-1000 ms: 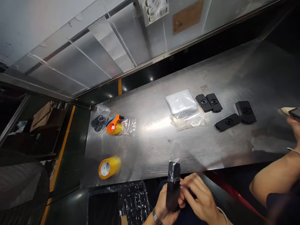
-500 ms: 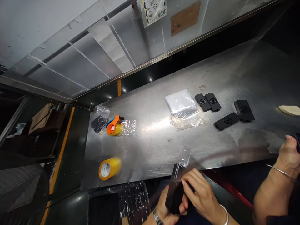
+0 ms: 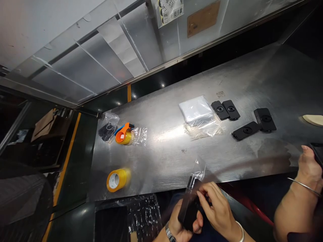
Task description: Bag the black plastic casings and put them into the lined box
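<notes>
My left hand (image 3: pixel 178 222), with a watch at its wrist, is wrapped round a black box-shaped part (image 3: pixel 188 205) from below. A clear plastic bag (image 3: pixel 199 168) covers the part, and its loose end sticks out past the top over the table edge. At the right side of the bagged part is my right hand (image 3: pixel 218 208), wearing a bangle, its thumb and fingers pinched together against it. What lies exactly between those fingertips is hidden.
A metal table (image 3: pixel 156 168) carries a stack of clear bags (image 3: pixel 198 114), several black parts with round discs (image 3: pixel 230 109), a yellow tape roll (image 3: pixel 117 179) and an orange tape dispenser (image 3: pixel 123 134). At the right edge, another person's hand (image 3: pixel 310 168) holds something dark.
My right fingers have shifted slightly on the bagged part. The other person's hand and the dark thing in it have moved a little into view. The whole view has shifted slightly.
</notes>
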The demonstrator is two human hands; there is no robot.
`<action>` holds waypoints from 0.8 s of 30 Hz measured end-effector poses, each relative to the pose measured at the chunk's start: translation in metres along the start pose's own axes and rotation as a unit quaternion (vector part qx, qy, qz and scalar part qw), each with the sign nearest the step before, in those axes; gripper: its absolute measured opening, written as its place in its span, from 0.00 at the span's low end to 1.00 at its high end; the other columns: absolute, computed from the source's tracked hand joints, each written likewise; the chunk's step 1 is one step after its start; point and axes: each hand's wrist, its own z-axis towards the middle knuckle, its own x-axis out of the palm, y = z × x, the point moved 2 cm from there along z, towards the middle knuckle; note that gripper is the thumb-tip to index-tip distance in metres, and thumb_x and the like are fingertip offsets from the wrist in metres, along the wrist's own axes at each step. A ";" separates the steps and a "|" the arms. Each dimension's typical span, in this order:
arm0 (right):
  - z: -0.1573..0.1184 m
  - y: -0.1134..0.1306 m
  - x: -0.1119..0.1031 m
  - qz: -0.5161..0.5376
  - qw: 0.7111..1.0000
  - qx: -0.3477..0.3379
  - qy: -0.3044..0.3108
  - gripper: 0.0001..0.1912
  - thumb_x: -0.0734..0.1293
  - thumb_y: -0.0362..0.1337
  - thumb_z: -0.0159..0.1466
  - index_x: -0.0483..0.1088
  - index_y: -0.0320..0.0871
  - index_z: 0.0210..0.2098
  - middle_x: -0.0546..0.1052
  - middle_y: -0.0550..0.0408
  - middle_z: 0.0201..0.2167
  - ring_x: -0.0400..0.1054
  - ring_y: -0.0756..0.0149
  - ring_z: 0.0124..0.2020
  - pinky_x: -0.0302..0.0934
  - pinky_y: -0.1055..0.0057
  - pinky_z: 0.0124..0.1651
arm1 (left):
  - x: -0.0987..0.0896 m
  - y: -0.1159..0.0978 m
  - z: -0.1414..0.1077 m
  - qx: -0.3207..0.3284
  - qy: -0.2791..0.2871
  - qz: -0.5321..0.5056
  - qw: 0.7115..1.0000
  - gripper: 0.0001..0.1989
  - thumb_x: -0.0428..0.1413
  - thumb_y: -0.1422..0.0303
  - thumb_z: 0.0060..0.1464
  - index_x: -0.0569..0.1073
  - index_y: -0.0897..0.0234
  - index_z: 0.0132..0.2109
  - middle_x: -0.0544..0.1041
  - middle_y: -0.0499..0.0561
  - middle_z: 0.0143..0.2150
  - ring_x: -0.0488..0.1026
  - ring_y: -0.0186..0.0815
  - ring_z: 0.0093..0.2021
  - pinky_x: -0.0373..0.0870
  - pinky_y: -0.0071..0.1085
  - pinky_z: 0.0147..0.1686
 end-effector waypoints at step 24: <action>0.009 -0.005 -0.019 -0.047 0.977 -0.066 0.197 0.07 0.56 0.30 0.62 0.62 0.43 0.29 0.67 0.56 0.26 0.61 0.67 0.28 0.57 0.70 0.29 | 0.008 -0.001 -0.004 -0.030 -0.044 0.069 0.996 0.12 0.53 0.70 0.45 0.74 0.77 0.33 0.70 0.55 0.12 0.59 0.27 0.08 0.55 0.21 0.09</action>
